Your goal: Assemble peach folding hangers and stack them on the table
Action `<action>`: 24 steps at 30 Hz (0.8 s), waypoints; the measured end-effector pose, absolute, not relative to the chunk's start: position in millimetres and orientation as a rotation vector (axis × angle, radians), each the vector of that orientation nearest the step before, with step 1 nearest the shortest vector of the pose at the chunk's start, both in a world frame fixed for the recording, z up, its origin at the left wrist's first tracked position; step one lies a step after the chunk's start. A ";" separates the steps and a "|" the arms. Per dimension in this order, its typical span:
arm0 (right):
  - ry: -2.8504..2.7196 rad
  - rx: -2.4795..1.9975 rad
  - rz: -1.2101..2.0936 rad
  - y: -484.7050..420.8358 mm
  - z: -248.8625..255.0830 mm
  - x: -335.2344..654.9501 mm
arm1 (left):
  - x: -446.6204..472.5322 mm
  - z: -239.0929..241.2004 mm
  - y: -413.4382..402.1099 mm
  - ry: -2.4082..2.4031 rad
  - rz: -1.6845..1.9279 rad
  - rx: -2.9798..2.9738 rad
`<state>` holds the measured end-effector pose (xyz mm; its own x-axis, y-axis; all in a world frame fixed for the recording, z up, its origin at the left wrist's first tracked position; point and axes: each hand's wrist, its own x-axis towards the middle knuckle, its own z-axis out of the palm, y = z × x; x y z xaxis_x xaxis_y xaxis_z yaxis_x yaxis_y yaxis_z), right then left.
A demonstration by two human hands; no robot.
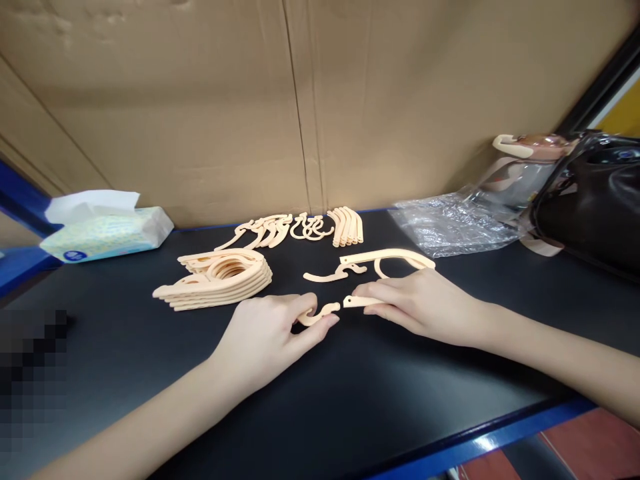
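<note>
My left hand (273,330) is closed on a curved beige plastic hanger hook (320,313), its rounded end poking out past the fingertips. Opposite it, my right hand (417,300) pinches a beige hanger arm (361,302) with a small hole at its tip. The two tips are very close, with a narrow gap between them. The rest of the arm is hidden under the right hand. Just behind the hands lie another long hanger arm (385,255), a smaller hooked hanger arm (327,275) and a thin curved piece (380,268), partly covered by the right hand.
A stack of folded beige hangers (215,290) sits to the left. Along the cardboard wall (225,100) are loose hooked arms (265,230), hooks (311,228) and long arms (346,227). A tissue pack (107,230) stands far left; clear plastic (435,223), a bottle (523,177) and black bag (593,207) are right.
</note>
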<state>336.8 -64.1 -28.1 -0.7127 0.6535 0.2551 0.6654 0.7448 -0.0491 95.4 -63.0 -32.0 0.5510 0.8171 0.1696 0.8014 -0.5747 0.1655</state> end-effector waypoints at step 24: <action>-2.819 -0.980 0.002 -63.7 -35.5 332.3 | 99.6 -42.3 -69.4 1.189 0.315 2.728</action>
<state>332.3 -63.7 -35.5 -0.7733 0.6167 0.1473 0.6164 0.7856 -0.0527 99.6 -69.4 -42.3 0.6641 0.7359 0.1317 0.7047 -0.6751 0.2183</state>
